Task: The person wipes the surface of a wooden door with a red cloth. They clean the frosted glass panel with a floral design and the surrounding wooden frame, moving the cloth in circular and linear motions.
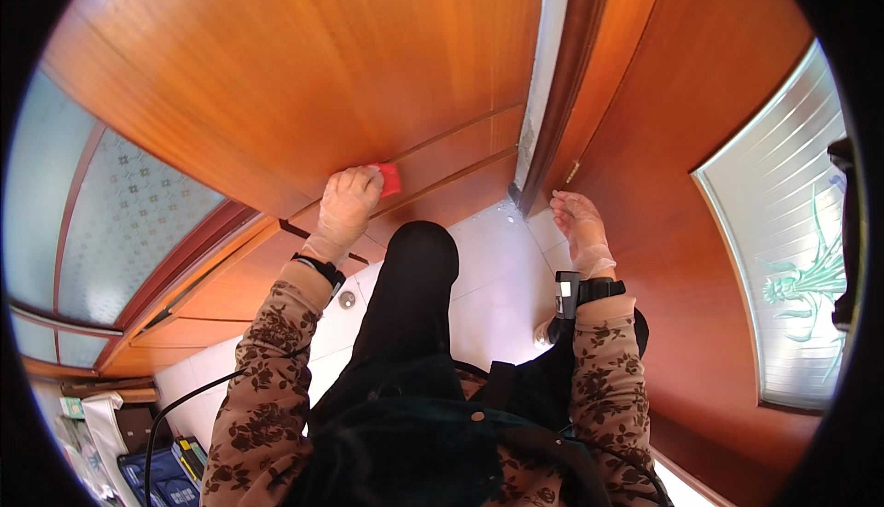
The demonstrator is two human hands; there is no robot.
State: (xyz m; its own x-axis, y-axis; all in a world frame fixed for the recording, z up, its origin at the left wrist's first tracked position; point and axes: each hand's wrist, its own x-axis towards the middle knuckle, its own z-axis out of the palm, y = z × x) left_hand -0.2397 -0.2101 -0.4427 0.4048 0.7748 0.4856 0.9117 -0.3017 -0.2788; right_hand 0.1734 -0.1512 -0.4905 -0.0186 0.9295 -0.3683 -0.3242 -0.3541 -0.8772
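My left hand [350, 204], in a clear plastic glove, grips a small red cloth or pad [391, 179]. It presses the pad to the lower part of an orange-brown wooden panel [331, 65], just by its horizontal trim grooves. My right hand [579, 220], gloved the same way, is half curled beside the dark wooden door frame [552, 120]. Nothing shows between its fingers, though the palm is partly hidden. Close to its fingertips, a brass-coloured hinge [572, 172] sits on the seam of a wooden door [663, 182].
Frosted, patterned glass [138, 168] is set in a wooden frame at left. The door at right has a glass pane [794, 244] with a green plant design. White floor tiles [483, 300] bear a round drain [347, 300]. A blue bag [162, 476] lies lower left; a black cable [155, 431] hangs nearby.
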